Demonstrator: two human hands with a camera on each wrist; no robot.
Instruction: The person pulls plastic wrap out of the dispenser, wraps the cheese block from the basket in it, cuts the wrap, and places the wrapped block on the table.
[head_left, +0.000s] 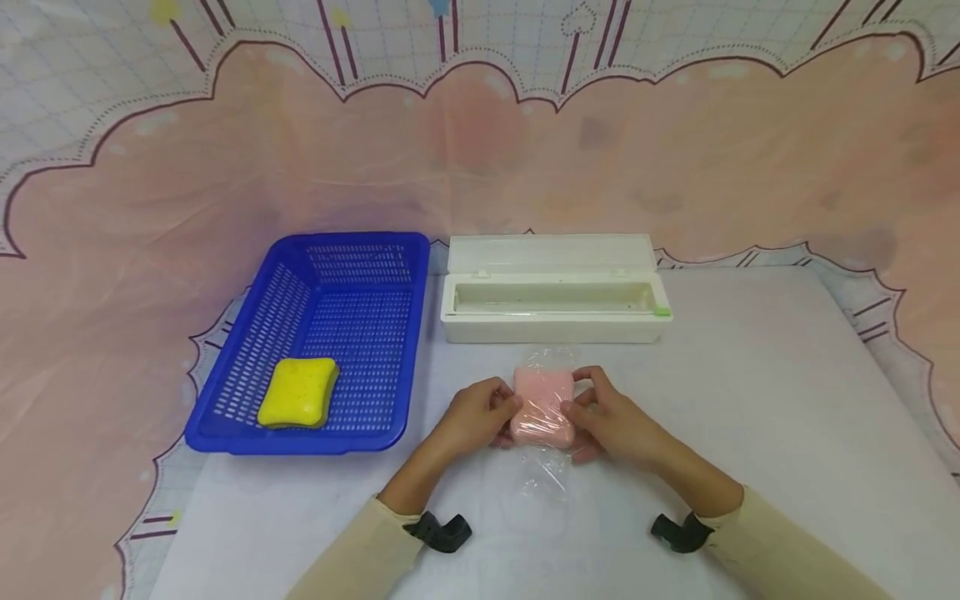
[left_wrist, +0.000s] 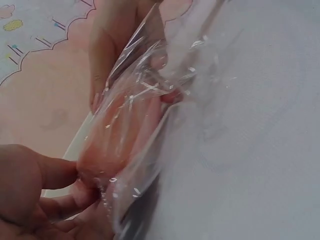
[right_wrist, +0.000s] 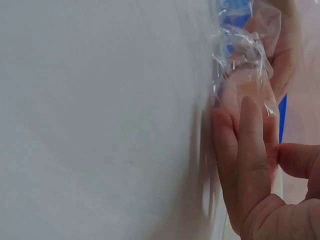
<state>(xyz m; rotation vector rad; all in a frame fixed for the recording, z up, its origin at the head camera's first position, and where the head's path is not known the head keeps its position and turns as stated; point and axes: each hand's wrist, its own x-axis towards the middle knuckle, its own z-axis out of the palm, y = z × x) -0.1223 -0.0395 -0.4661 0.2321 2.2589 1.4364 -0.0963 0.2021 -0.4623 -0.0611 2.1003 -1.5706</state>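
Note:
A pink soap bar, squarish with rounded edges, is covered in clear plastic film. Loose film sticks out beyond its far and near edges. My left hand pinches the bar's left side, thumb over the top and fingers partly hidden below. On the opposite side, my right hand grips it with the thumb on the upper face and fingers reaching underneath. The left wrist view shows the wrapped bar between both hands, the film shiny and creased. Two straight fingers lie along the bar in the right wrist view.
To the left stands a blue plastic basket holding a yellow soap bar. Behind the hands is a long white box with its lid raised and a green piece at its right end. A white cover lies over the table.

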